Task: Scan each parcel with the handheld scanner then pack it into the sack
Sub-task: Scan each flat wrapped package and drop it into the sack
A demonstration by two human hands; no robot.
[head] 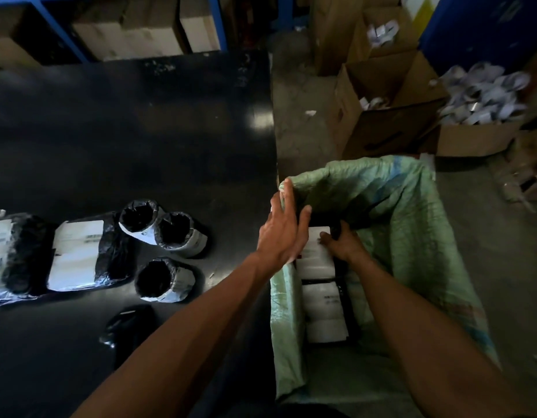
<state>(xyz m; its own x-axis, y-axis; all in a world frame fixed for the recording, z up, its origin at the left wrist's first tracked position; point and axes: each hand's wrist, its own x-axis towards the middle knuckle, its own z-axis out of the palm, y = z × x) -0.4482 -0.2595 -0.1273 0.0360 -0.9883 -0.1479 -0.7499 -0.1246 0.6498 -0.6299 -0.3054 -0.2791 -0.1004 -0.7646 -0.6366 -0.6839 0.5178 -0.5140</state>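
Note:
A green woven sack (pixel 411 224) stands open beside the black table's right edge. Inside it lie black-wrapped parcels with white labels (pixel 323 303). My right hand (pixel 342 244) is down in the sack, fingers closed on the top parcel (pixel 317 236). My left hand (pixel 283 229) hovers over the sack's left rim with fingers spread, holding nothing. On the table at the left lie two flat labelled parcels (pixel 77 251) and three round black-wrapped ones (pixel 164 230). A dark object, likely the handheld scanner (pixel 128 327), lies on the table near my left forearm.
The black table (pixel 140 131) fills the left half. Open cardboard boxes (pixel 381 110) with paper scraps stand on the floor beyond the sack. Blue shelving with cartons (pixel 140 31) runs along the back.

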